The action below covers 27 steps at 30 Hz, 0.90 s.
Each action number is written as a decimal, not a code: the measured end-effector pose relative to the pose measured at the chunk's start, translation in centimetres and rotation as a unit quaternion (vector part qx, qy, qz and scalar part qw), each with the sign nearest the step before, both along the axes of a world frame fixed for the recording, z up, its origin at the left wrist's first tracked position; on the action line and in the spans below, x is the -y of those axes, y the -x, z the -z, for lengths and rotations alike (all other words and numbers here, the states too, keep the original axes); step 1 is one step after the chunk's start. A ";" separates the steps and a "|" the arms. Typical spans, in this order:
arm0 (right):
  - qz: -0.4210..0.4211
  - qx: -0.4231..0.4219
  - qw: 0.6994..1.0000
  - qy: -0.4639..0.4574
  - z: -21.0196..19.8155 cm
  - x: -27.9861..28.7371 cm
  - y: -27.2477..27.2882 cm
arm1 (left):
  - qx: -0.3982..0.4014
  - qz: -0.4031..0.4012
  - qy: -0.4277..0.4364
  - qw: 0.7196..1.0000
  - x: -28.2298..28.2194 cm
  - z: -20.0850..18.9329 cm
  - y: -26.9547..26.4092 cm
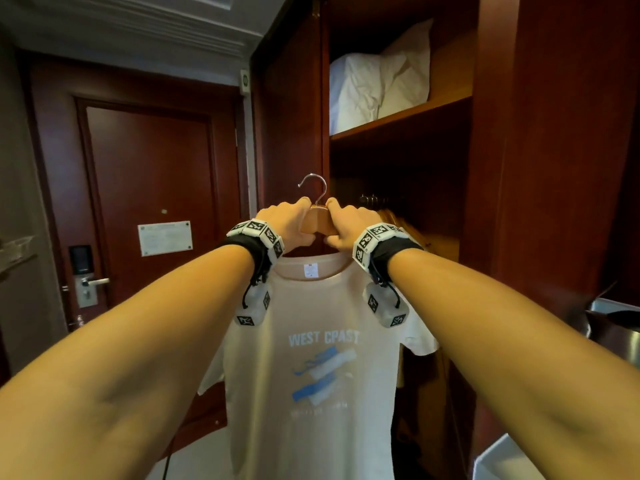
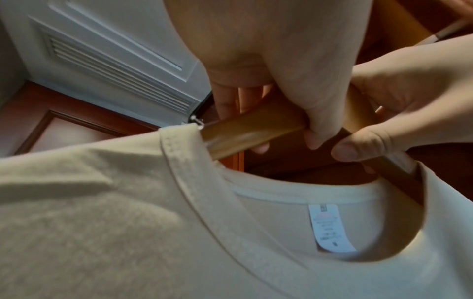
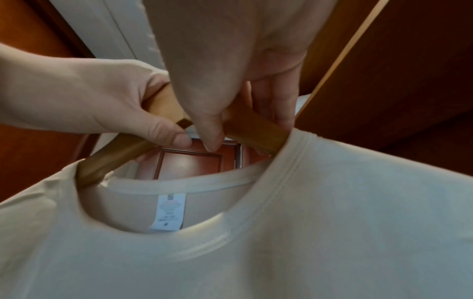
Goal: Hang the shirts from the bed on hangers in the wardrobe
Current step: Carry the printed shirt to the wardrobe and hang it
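Observation:
A cream T-shirt (image 1: 311,375) with a blue "WEST COAST" print hangs on a wooden hanger (image 1: 317,220) held up in front of the open wardrobe (image 1: 398,161). My left hand (image 1: 287,223) grips the hanger's left shoulder and my right hand (image 1: 346,226) grips its right shoulder, just under the metal hook (image 1: 313,187). The left wrist view shows my left hand (image 2: 281,91) curled round the hanger (image 2: 243,133) above the shirt's collar (image 2: 194,182). My right hand (image 3: 230,81) clasps the hanger (image 3: 256,129) in the right wrist view, the shirt (image 3: 332,222) below.
The wardrobe's upper shelf (image 1: 408,116) holds white pillows (image 1: 377,81). Other hanger hooks (image 1: 372,199) hang inside on the rail, to the right of my hands. A dark red room door (image 1: 149,202) stands at the left. A metal tray's edge (image 1: 609,306) shows at the right.

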State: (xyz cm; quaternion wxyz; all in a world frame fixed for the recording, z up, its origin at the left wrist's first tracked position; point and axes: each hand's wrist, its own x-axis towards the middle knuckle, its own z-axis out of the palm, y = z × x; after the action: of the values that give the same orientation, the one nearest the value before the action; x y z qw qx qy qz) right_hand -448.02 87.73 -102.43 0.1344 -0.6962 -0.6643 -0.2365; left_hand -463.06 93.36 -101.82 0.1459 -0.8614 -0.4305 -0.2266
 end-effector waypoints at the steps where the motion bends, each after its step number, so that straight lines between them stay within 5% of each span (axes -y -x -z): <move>1: 0.013 -0.001 1.000 0.001 0.2 -1.1 -1.0 | 0.001 0.012 0.005 1.000 -1.3 0.2 -1.1; 17: 0.185 -0.061 0.980 0.047 1.4 -14.9 -14.1 | 0.008 0.244 0.127 0.961 -20.8 1.9 -16.4; 27: 0.334 -0.121 0.932 0.069 2.9 -16.0 -21.0 | 0.012 0.298 0.150 0.943 -29.1 4.0 -23.6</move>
State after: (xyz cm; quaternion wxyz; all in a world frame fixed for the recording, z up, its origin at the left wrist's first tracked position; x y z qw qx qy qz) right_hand -427.03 103.75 -105.35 0.0787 -0.9088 -0.3868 -0.1355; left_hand -439.46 122.43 -105.87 -0.0649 -0.9593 -0.1850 -0.2030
